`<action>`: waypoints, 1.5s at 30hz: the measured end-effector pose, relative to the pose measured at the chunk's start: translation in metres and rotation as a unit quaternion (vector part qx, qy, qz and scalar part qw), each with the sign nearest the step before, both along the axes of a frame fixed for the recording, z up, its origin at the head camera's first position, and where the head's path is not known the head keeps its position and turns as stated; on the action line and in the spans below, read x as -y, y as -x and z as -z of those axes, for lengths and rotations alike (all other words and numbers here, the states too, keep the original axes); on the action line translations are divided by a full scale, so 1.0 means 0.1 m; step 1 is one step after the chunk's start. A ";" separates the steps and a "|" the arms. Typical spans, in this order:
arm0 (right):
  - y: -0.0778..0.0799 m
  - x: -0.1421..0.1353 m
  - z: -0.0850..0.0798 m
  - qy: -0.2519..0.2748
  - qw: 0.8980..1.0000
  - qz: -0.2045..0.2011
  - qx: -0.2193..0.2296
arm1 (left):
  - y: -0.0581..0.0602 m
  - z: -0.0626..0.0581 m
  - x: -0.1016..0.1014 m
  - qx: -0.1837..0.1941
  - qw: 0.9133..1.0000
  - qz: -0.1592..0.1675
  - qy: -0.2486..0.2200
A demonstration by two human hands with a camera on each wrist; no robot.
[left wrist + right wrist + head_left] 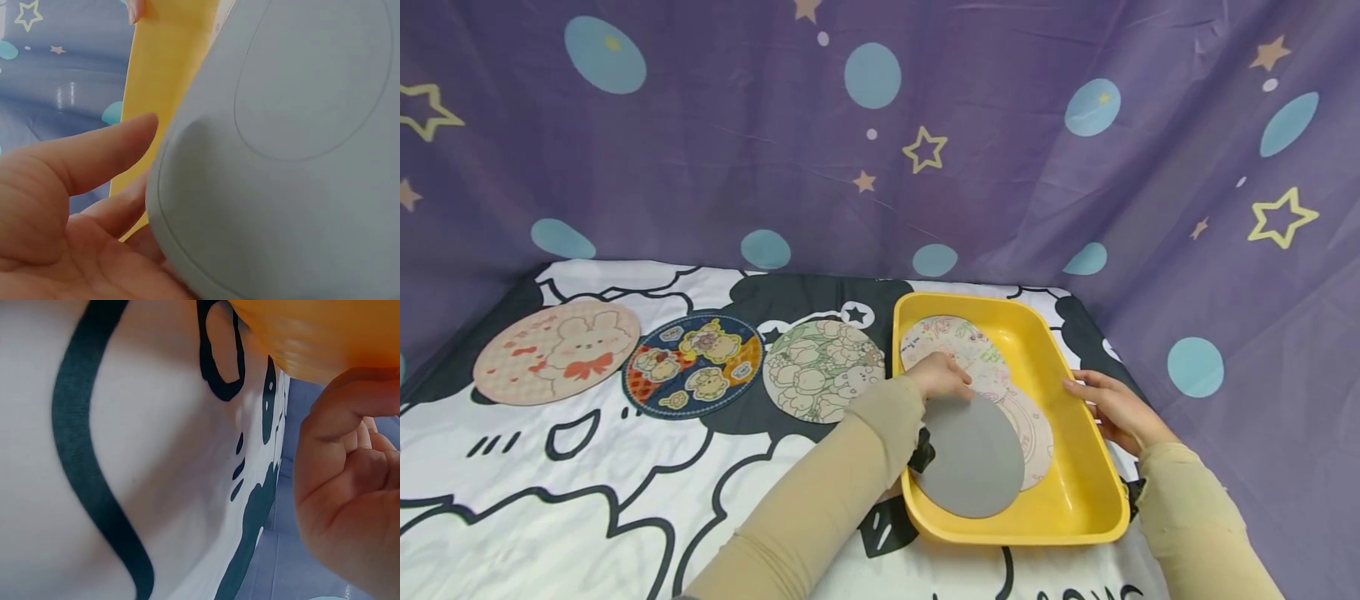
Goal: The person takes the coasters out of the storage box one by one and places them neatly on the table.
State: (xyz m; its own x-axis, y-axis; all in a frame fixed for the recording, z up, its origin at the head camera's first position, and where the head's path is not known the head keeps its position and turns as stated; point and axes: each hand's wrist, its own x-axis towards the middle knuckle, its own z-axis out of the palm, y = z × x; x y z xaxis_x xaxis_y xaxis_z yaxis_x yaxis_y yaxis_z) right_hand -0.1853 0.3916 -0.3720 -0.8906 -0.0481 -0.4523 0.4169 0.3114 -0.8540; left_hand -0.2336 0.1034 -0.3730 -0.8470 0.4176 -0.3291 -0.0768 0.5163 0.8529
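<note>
Glossy yellow plastic tray, matt grey disc, printed cloth tablecloth

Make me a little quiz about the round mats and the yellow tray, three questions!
1. How many round mats lie in a row on the tablecloth, outside the yellow tray?
2. True or false: the left hand holds a grey mat over the tray.
3. What does the right hand touch? A) the bunny mat B) the tray's right rim C) the purple curtain

Key: 1. Three: the bunny mat, the dark blue mat and the green flower mat. 2. True. 3. B.
</note>
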 end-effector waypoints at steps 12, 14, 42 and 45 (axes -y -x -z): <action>0.02 0.00 0.02 0.005 1.000 -0.004 -0.008 | 0.00 0.02 0.05 -0.018 0.997 0.067 0.037; 0.01 -0.01 0.04 0.013 1.000 -0.003 -0.009 | 0.00 0.02 0.05 -0.017 0.997 0.069 0.039; 0.00 -0.16 0.24 0.218 0.974 -0.014 -0.054 | 0.01 0.01 0.01 0.008 0.996 0.079 0.028; -0.02 -0.19 0.25 0.225 0.973 -0.020 -0.055 | 0.04 0.07 -0.02 0.005 0.995 0.091 0.031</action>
State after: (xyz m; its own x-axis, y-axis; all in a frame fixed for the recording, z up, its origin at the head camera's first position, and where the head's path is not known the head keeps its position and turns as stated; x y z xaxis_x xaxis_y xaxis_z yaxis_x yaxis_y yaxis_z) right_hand -0.1833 0.4101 -0.3966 -0.9255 -0.2548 -0.2803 0.3115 -0.0911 -0.9459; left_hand -0.2375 0.1053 -0.3802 -0.7558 0.5428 -0.3663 0.0150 0.5736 0.8190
